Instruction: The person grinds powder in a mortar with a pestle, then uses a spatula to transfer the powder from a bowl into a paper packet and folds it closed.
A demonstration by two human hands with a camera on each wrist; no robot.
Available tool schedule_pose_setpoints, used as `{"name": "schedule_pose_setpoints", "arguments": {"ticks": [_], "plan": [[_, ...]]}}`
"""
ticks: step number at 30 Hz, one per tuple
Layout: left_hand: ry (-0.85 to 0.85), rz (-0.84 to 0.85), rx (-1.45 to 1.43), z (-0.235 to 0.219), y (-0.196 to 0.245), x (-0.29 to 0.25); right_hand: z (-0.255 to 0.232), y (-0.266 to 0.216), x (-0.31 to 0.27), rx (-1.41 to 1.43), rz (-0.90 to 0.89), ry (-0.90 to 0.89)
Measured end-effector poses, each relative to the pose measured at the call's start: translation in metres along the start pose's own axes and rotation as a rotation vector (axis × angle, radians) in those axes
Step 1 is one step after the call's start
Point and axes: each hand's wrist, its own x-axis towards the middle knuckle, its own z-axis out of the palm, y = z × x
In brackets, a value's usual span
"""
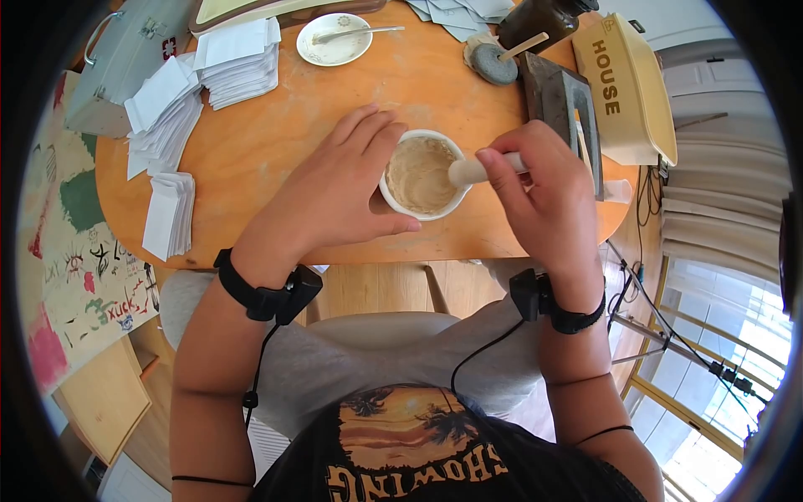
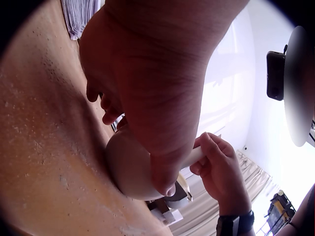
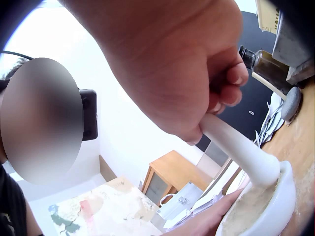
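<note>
A white mortar holding beige powder stands near the table's front edge. My left hand lies around its left side, thumb along the front and fingers behind; the left wrist view shows that thumb over the mortar's wall. In my right hand is the handle of a white pestle. The right wrist view shows the head of the pestle at the mortar's rim, touching the powder or just over it; which, I cannot tell.
Stacks of white paper packets stand at the left beside a metal case. A small dish with a spoon lies behind the mortar. Back right are a grey stone with a stick, a dark bottle and a cream box.
</note>
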Motion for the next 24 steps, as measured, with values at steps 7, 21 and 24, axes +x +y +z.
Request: {"name": "schedule_pose_setpoints", "arguments": {"ticks": [7,21,24], "plan": [[-0.011,-0.003,0.013,-0.001,-0.001,0.0,-0.001,-0.009,0.001,0.047,0.051,0.017],[-0.01,-0.006,0.012,-0.001,0.002,0.002,0.02,0.003,0.002,-0.076,-0.108,-0.011],[-0.006,-0.009,0.006,0.0,0.001,0.0,0.023,0.005,0.003,-0.096,-0.119,-0.004]]}}
